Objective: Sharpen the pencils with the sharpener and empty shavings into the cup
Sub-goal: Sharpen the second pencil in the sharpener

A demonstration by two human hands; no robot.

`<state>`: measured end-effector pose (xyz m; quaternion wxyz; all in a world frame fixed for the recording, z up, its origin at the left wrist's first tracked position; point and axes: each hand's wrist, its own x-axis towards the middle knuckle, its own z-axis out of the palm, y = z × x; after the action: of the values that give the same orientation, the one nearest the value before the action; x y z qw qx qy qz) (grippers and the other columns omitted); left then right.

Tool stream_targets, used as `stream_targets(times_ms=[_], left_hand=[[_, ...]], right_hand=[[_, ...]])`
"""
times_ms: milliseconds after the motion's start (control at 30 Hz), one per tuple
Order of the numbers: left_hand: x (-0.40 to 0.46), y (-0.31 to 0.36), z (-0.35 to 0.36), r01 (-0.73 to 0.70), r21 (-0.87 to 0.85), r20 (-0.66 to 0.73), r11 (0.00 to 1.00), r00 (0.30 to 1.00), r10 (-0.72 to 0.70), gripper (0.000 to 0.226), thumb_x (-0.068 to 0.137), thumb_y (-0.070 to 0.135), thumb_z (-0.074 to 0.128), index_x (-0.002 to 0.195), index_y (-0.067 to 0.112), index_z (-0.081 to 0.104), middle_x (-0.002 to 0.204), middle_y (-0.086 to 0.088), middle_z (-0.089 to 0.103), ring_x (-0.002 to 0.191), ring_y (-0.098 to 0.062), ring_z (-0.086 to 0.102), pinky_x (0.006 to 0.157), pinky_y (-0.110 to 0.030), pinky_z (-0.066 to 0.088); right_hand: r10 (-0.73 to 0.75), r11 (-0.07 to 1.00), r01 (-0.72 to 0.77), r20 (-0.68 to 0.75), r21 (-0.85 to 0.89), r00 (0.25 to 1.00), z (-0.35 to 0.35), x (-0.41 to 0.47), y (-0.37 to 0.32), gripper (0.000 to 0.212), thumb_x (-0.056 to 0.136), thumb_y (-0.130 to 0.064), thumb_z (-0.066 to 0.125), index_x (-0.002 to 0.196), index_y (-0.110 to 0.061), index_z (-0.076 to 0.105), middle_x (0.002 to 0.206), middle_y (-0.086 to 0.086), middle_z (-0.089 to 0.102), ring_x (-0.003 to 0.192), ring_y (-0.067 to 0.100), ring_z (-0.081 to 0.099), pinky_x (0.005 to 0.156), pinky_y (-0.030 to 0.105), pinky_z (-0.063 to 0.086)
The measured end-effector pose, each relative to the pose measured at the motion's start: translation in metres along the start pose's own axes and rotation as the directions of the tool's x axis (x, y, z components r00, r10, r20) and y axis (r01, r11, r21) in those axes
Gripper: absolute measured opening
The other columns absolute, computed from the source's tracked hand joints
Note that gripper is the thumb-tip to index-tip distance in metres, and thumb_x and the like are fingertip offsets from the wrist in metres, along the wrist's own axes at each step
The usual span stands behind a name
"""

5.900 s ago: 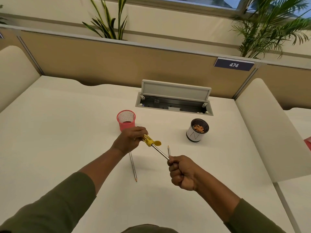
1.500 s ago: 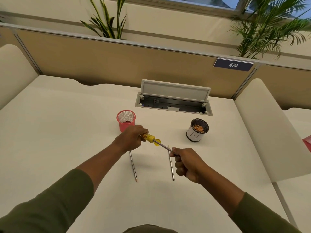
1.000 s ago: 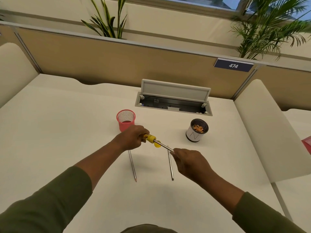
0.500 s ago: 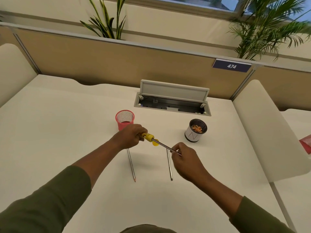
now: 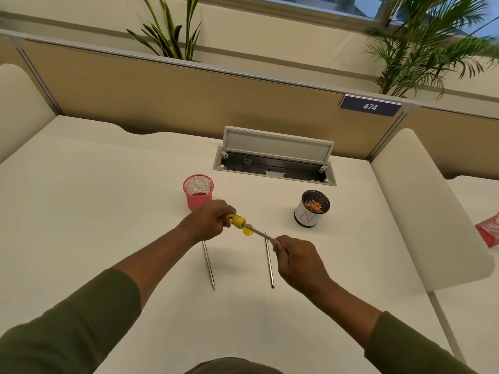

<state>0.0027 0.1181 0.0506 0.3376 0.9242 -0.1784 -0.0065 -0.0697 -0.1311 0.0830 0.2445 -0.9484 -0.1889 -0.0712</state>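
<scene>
Head view: left hand point(image 5: 206, 222) gripping yellow plastic sharpener point(image 5: 237, 220), right hand point(image 5: 295, 257) pinching thin grey pencil point(image 5: 258, 232) between them. Risk: snapped lead from twisting off-axis.

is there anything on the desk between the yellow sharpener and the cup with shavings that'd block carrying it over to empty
Nothing visible does. The sharpener is held above the desk in the left hand, and the stretch of desk toward the cup is bare. The two loose pencils lie nearer the person, off that line.

Right hand point(image 5: 298, 261) from fist to fingertip pinch on pencil point(image 5: 260, 234), perhaps rotated.
</scene>
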Motion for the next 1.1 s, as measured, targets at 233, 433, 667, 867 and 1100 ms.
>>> stream_targets(times_ms=[233,433,667,867,1100], left_hand=[[0.003,0.003,-0.004,-0.05,0.02,0.021,0.999,0.999,0.049,0.037,0.074,-0.016,0.057,0.101,0.007,0.069,0.089,-0.004,0.063,0.076,-0.019,0.062,0.068,-0.039,0.058],[0.007,0.002,-0.014,0.028,0.005,0.076,1.0,0.997,-0.029,0.033,0.078,-0.011,0.06,0.101,0.01,0.07,0.088,0.002,0.063,0.077,-0.015,0.064,0.073,-0.039,0.06],[0.007,0.001,-0.013,0.054,0.004,0.145,0.999,0.988,-0.054,0.031,0.077,-0.005,0.066,0.101,0.013,0.072,0.083,0.004,0.063,0.079,-0.017,0.063,0.073,-0.043,0.059],[0.007,0.004,-0.007,-0.007,0.017,0.023,1.0,1.0,0.006,0.032,0.074,-0.011,0.06,0.096,0.008,0.071,0.082,-0.007,0.068,0.073,-0.021,0.063,0.068,-0.044,0.058],[0.002,0.0,-0.005,-0.015,0.061,0.041,0.998,0.999,0.013,0.033,0.074,-0.011,0.058,0.095,0.012,0.07,0.079,0.001,0.062,0.072,-0.016,0.06,0.066,-0.042,0.056]], right_hand=[[0.496,-0.182,-0.783,0.744,0.594,0.449,-0.015,0.008,-0.02,0.03,0.101,-0.024,0.043,0.076,-0.01,0.051,0.052,-0.006,0.018,0.04,0.008,0.013,0.036,0.018,0.016],[0.221,0.937,-0.278,0.256,0.21,0.941,-0.015,0.002,-0.014,0.015,0.096,-0.025,0.047,0.091,-0.015,0.056,0.062,-0.005,0.051,0.05,0.01,0.044,0.046,0.019,0.034],[-0.442,0.797,0.419,0.051,-0.435,0.895,-0.01,0.006,0.021,0.019,0.097,-0.023,0.053,0.089,-0.007,0.06,0.058,0.003,0.041,0.046,0.022,0.031,0.045,0.032,0.023],[0.186,0.956,-0.184,0.01,0.229,0.982,-0.002,0.006,-0.005,0.035,0.098,-0.028,0.049,0.069,-0.012,0.06,0.047,-0.008,0.038,0.039,0.012,0.035,0.043,0.021,0.029],[0.502,-0.001,-0.811,0.702,0.585,0.505,-0.019,0.021,-0.018,0.031,0.1,-0.027,0.047,0.077,-0.007,0.055,0.053,-0.003,0.021,0.041,0.01,0.017,0.039,0.02,0.018]])
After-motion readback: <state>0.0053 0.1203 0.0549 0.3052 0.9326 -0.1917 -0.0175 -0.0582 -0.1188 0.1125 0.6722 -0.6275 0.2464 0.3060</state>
